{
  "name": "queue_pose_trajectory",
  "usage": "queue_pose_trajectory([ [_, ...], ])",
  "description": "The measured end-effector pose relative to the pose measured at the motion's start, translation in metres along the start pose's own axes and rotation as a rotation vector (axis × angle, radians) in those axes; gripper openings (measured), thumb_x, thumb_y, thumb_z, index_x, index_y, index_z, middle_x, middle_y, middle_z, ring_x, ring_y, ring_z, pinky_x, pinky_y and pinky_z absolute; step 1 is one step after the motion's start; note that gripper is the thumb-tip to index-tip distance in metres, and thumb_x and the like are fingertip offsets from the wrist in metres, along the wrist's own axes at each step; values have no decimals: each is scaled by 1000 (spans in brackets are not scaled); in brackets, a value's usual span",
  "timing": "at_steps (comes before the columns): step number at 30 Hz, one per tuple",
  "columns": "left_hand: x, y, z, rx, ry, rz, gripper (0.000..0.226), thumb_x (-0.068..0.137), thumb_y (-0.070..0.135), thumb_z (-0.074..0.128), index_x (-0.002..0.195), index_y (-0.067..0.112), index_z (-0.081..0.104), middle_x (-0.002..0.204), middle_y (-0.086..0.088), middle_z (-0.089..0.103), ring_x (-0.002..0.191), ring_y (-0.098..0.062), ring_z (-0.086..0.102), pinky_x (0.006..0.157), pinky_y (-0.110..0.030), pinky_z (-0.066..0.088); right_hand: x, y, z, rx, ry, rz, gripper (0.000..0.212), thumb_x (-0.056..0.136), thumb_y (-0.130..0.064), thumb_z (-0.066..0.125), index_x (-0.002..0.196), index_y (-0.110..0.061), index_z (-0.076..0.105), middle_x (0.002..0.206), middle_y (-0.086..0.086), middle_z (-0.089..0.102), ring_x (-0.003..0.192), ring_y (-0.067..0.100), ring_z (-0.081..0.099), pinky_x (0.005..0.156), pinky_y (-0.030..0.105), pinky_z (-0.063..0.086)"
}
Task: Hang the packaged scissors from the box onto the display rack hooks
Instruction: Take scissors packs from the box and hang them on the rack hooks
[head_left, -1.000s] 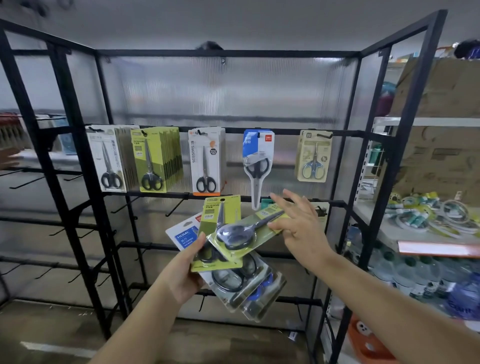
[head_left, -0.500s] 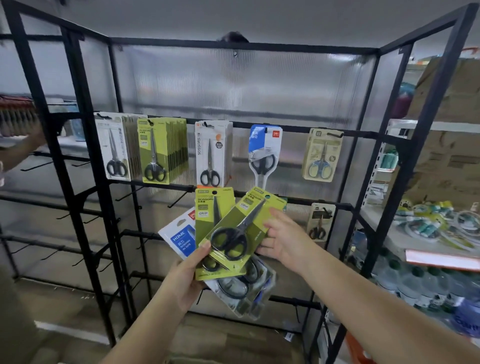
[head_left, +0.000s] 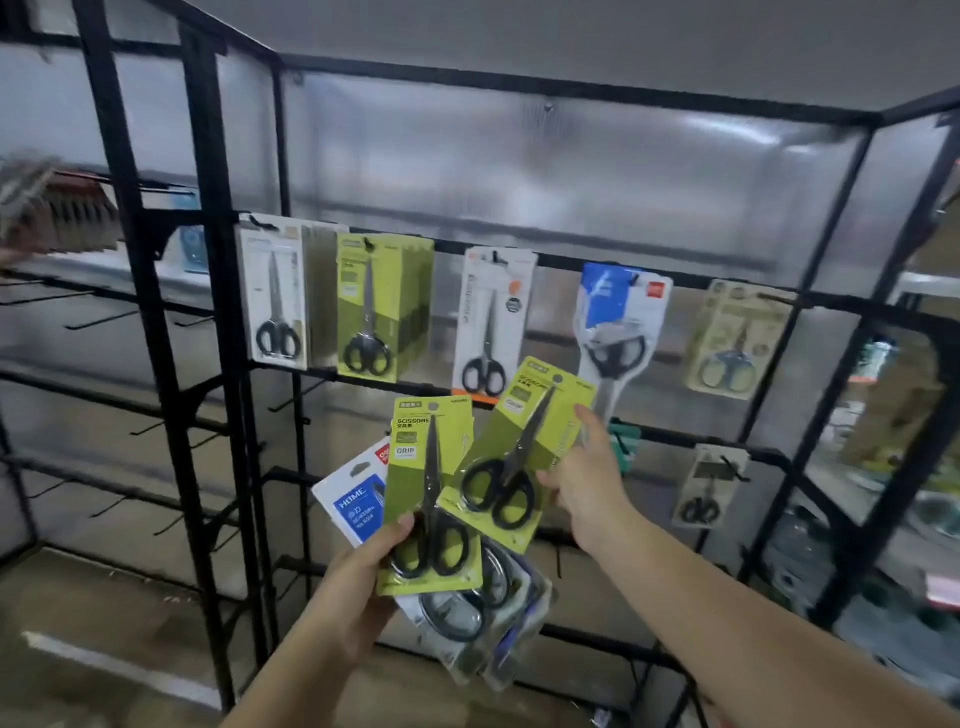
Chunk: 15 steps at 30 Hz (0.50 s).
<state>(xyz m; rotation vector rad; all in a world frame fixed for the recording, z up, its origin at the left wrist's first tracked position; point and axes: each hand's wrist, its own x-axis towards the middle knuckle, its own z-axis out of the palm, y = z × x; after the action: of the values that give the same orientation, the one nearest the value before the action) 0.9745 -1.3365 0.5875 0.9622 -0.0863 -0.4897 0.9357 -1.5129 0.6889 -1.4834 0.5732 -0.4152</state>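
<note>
Green pack (head_left: 524, 447) now lifted clear of the fan my left hand (head_left: 358, 577) grips, pinched in my right hand (head_left: 582, 483), ready for its hook (head_left: 370, 244).

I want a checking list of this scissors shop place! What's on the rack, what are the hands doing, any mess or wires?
Surface: black display rack with hooks; many lower hooks bare.
Job's things: green scissors pack in the right hand, tilted, not yet on a hook; fan of packs in the left hand, a green one in front, a blue and white one behind.
Already hung: top row of scissors packs, including a green stack; one small pack lower right.
Clutter: nothing seen on the rack.
Hands: left hand grips the fan; right hand pinches the single pack.
Cables: nothing seen.
Surroundings: blurred shelves to the right; floor below.
</note>
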Motion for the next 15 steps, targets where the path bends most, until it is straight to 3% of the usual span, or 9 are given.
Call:
queue_pose_trajectory([
  [2, 17, 26, -26, 7, 51, 32, 48, 73, 22, 65, 118, 5, 61, 111, -17, 68, 100, -35, 64, 82, -43, 51, 16, -7, 26, -19, 22, -36, 78, 88, 20, 31, 140, -38, 31, 142, 5, 36, 61, 15, 49, 34, 16, 36],
  [3, 25, 40, -38, 14, 71, 59, 49, 72, 21, 68, 117, 5, 61, 111, -17, 68, 99, -35, 65, 82, -43, 51, 22, -11, 40, -4, 19, -58, 78, 88, 20, 31, 141, -38, 30, 136, 2, 42, 61, 12, 47, 43, 17, 44],
  [5, 42, 69, -60, 39, 100, 117, 51, 69, 21, 73, 117, 7, 62, 110, -14, 69, 94, -31, 67, 79, -39, 53, 32, -19, 72, 9, -7, -114, 81, 87, 23, 30, 143, -36, 29, 123, -10, 44, 74, 5, 48, 74, 32, 54],
  [7, 57, 97, -79, 47, 114, 155, 52, 69, 27, 69, 118, 9, 62, 110, -12, 69, 95, -28, 67, 77, -37, 52, 40, -26, 103, -47, -48, -198, 86, 85, 24, 31, 143, -38, 26, 137, -12, 40, 76, 1, 48, 90, 47, 47],
  [9, 69, 122, -96, 34, 124, 194, 51, 70, 28, 64, 116, 9, 62, 110, -11, 69, 93, -26, 67, 80, -38, 50, 47, -33, 132, -135, -66, -283, 91, 83, 24, 33, 142, -43, 25, 153, -9, 22, 66, 1, 50, 89, 51, 48],
  [12, 84, 151, -115, 32, 114, 253, 35, 77, 24, 60, 109, 11, 62, 94, -5, 73, 75, -17, 70, 72, -34, 53, 57, -46, 167, -211, -122, -419, 94, 82, 24, 37, 143, -45, 21, 155, -10, 15, 71, 0, 56, 76, 48, 52],
  [15, 97, 170, -134, 34, 94, 259, 17, 90, 20, 51, 102, 14, 62, 79, 0, 74, 65, -13, 70, 54, -25, 55, 69, -60, 193, -346, -171, -536, 95, 81, 22, 39, 144, -46, 17, 153, -13, 21, 89, 10, 61, 55, 29, 46],
])
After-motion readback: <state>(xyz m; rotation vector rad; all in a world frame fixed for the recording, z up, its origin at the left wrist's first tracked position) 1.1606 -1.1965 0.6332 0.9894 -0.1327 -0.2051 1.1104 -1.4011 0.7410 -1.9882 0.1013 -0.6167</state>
